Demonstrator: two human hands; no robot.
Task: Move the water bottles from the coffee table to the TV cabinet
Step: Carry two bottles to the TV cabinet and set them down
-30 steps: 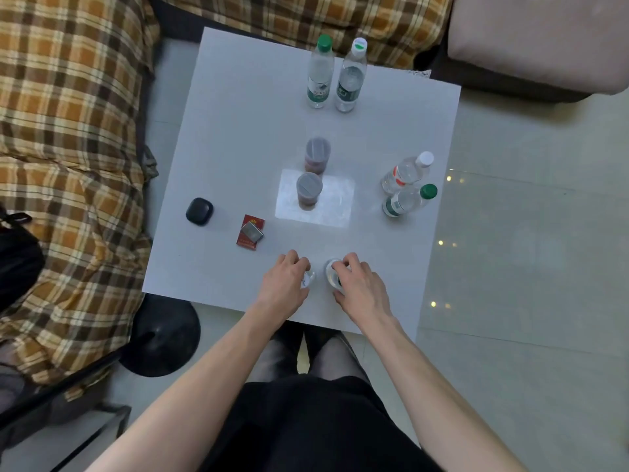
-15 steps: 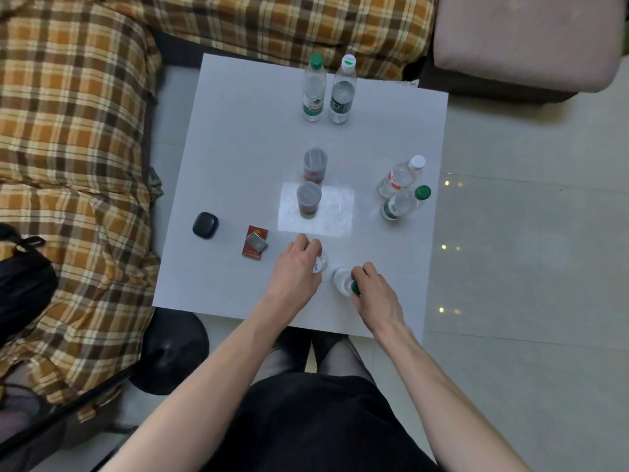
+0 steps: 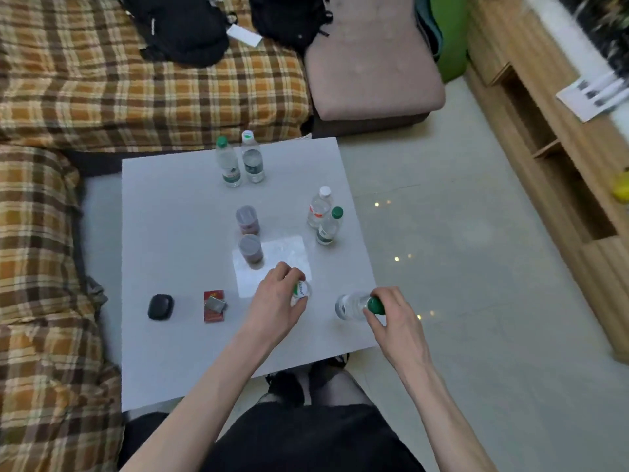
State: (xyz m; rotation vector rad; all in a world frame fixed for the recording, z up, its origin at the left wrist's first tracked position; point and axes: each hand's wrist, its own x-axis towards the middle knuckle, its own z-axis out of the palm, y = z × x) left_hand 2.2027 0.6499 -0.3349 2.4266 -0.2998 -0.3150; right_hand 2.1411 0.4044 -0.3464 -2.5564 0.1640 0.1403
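Each of the hands has closed around one clear plastic bottle near the desk's near edge — left hand around the white-labelled bottle, right hand pinching the green-capped bottle by its neck. That smooth, round neck could slip. Four remaining bottles stand farther back; the wooden TV cabinet lies right.

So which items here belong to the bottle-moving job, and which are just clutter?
Job: bottle in left hand; bottle in right hand; far bottle pair; right-edge bottle pair; coffee table; TV cabinet.

Clutter: two lidded jars; black case; red pack; backpacks.
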